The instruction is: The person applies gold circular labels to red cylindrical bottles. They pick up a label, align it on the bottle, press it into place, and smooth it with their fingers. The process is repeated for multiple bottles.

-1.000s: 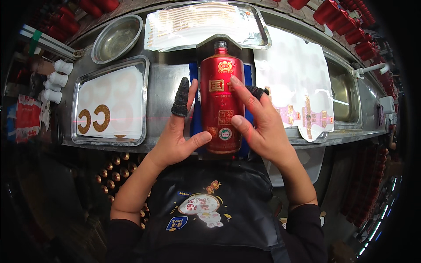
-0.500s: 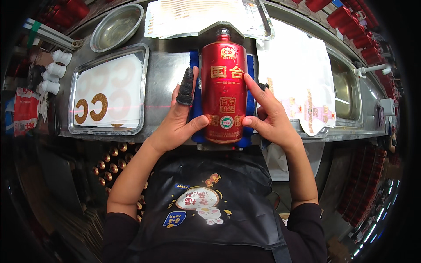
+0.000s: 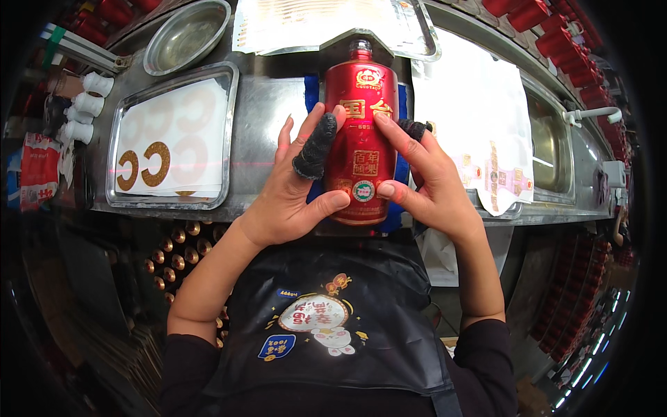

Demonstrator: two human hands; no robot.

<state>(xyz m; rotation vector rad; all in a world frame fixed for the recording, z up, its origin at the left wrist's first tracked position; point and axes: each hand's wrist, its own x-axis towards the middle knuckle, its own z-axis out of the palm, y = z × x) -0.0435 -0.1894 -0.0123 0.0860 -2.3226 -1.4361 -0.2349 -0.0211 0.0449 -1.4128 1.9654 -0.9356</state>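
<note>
A glossy red bottle (image 3: pixel 360 142) with gold lettering, gold emblems and a small green-and-white round mark lies on its back, neck pointing away from me, on a blue-padded rest (image 3: pixel 403 153). My left hand (image 3: pixel 292 184) holds its left side, thumb near the base and a finger over the front; a black sleeve covers one finger. My right hand (image 3: pixel 431 174) grips the right side, index finger on the gold characters and thumb low by the round mark. A black cover shows on one right finger too. Some right fingers are hidden beside the bottle.
To the left, a metal tray (image 3: pixel 233 139) holds white sheets with brown-gold C-shaped decals. A metal bowl (image 3: pixel 186 38) stands behind it. Decal sheets (image 3: pixel 479 104) lie on the right, before a sink (image 3: pixel 549 146) with a white tap (image 3: pixel 594 115). A dark angled plate (image 3: pixel 333 50) surrounds the bottle neck.
The bottle has shifted slightly right and turned a little in its rest. My left fingers have moved in over its front; my right index finger has slid inward over the gold characters.
</note>
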